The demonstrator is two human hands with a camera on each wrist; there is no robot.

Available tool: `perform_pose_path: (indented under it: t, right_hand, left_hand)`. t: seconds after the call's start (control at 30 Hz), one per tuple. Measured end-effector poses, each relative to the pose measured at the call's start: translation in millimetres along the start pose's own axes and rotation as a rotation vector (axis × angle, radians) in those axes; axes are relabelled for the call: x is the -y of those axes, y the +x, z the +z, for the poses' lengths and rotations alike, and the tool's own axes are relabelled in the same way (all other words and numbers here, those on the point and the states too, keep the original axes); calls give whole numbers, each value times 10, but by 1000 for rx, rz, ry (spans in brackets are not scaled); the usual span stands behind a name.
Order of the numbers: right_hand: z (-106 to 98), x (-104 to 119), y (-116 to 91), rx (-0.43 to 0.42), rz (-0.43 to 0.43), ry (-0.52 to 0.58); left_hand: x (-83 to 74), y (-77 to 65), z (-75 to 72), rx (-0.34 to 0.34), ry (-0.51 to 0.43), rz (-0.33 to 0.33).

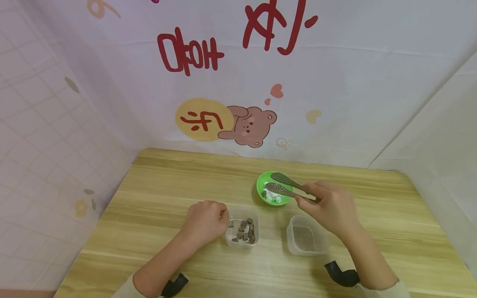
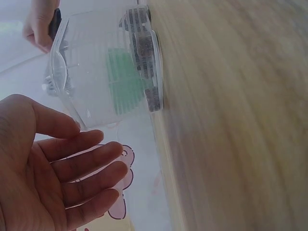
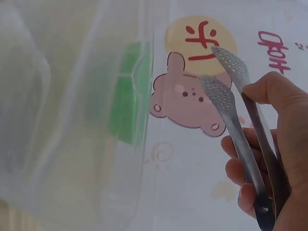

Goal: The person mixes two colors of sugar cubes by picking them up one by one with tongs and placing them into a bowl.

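Note:
My right hand [image 1: 333, 207] holds metal tongs [image 1: 283, 190] with perforated tips. The tips stand apart above a green dish [image 1: 262, 199], with nothing seen between them in the right wrist view. White round pieces [image 1: 273, 198] and a dark piece [image 1: 264, 193] lie in the dish, partly hidden by the tongs. With thumb and index finger, my left hand [image 1: 206, 220] pinches the rim corner of a clear plastic container [image 2: 91, 67]; its other fingers [image 2: 91, 163] spread loosely. Several dark brown cubes [image 1: 245, 229] lie on that container's bottom.
A second clear plastic container [image 1: 294, 248], with nothing visible inside, stands to the right, below my right hand. Everything sits on a wood-grain table [image 1: 179, 174]. Behind it hangs a white printed cloth [image 1: 335, 91] with a bear and red characters.

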State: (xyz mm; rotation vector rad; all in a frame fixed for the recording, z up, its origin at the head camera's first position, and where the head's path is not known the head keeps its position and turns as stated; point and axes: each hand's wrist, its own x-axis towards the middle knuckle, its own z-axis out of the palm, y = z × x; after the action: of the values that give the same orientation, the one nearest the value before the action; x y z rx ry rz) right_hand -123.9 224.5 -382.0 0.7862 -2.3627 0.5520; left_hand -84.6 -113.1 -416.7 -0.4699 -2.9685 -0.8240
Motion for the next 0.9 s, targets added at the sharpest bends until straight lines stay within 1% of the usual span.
perform_pose_path:
  t: [0.2,0.47,0.63,0.77,0.9]
  right_hand:
    - [-15,211,54,26,-47,76]
    - [40,468,66,53,-142,101]
    - [118,578,64,109,-175,83]
    - [191,660,57,178,-187,53]
    - [255,739,58,243,-225,-37]
  left_hand:
    - [4,3,7,-4,0,5]
    - [14,11,21,-20,18,25]
    - [19,15,18,-19,20,25]
    - [15,20,11,-10,23,22]
    - [12,21,10,1,21,20]
